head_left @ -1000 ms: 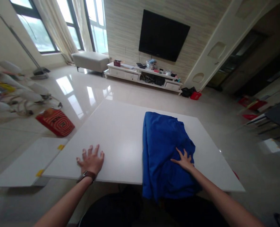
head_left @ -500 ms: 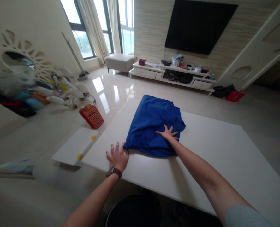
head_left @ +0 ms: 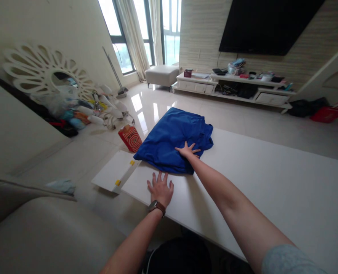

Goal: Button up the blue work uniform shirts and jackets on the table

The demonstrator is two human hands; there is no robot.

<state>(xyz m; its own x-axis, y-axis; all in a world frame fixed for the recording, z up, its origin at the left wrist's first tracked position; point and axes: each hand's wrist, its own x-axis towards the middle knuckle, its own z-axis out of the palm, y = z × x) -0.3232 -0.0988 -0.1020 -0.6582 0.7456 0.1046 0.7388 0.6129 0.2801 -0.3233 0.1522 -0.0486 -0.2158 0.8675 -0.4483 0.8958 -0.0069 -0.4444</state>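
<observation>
A piece of blue cloth (head_left: 169,137), folded in layers, lies on the white table (head_left: 260,179) near its left end. Its exact kind does not show. My right hand (head_left: 188,149) rests on the right part of the cloth with its fingers spread flat. Just in front of the cloth's near edge, my left hand (head_left: 160,188) lies on the bare tabletop, fingers apart and holding nothing. A watch with a brown strap (head_left: 156,207) is on my left wrist. The far right edges of the cloth look uneven, with several layers showing.
A white board with yellow tabs (head_left: 111,171) sits low beside the table's left end, near a red patterned bag (head_left: 130,139). A grey sofa (head_left: 48,236) is at lower left. Along the far wall stands a low white TV cabinet (head_left: 197,85).
The cloth has shifted left across the table under my right hand, and its left corner now reaches near the table's left edge. My left hand is now in front of the cloth. The view has turned left.
</observation>
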